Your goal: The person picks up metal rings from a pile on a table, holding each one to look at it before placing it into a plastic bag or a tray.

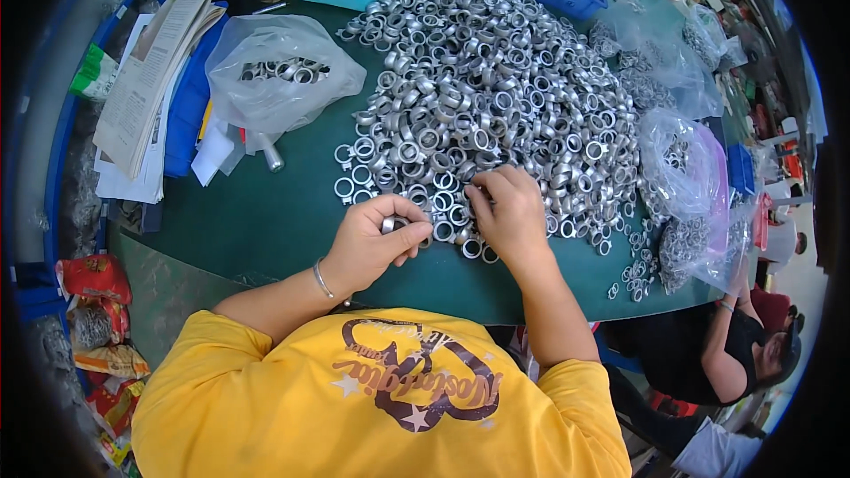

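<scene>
Yellow shirt; left hand clamps metal ring; whether right hand grips, cannot tell.

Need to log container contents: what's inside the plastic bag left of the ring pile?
Metal rings show through the opening of the bag. Whatever lies beneath them is covered by the top rings and cloudy plastic.

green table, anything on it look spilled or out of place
Possibly the small scatter of metal rings near the right-hand edge of the green table, beside a clear plastic bag: they lie loose and thinly spread past the big heap, as if spilled, though the picture can't confirm that. No damage is plain to see.
</scene>
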{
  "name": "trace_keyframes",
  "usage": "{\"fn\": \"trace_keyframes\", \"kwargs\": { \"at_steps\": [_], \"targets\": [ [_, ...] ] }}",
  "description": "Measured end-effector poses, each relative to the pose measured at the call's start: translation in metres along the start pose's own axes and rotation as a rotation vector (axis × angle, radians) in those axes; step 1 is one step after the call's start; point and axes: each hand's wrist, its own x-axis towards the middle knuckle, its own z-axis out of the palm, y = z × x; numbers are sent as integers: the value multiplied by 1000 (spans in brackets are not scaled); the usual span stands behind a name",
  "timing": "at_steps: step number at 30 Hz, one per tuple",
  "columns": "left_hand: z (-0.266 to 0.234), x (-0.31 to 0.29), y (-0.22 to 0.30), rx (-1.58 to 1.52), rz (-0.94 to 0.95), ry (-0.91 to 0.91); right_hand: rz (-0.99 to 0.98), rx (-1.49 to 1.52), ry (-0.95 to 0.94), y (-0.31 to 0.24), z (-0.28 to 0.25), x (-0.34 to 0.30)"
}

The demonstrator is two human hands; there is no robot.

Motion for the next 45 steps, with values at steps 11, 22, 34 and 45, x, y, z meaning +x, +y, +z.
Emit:
{"fn": "trace_keyframes", "kwargs": {
  "at_steps": [11,22,34,45],
  "targets": [
    [6,4,-2,-16,-32,-28,-23,-107,37,-4,4,10],
    [4,5,-2,0,2,-36,582,1383,-343,-29,-11,-21],
    [4,6,1,33,57,-78,48,769,-189,-29,-10,-26],
    [3,7,-8,282,374,-29,410,1612,-215,-23,-10,-28]
  ]
}}
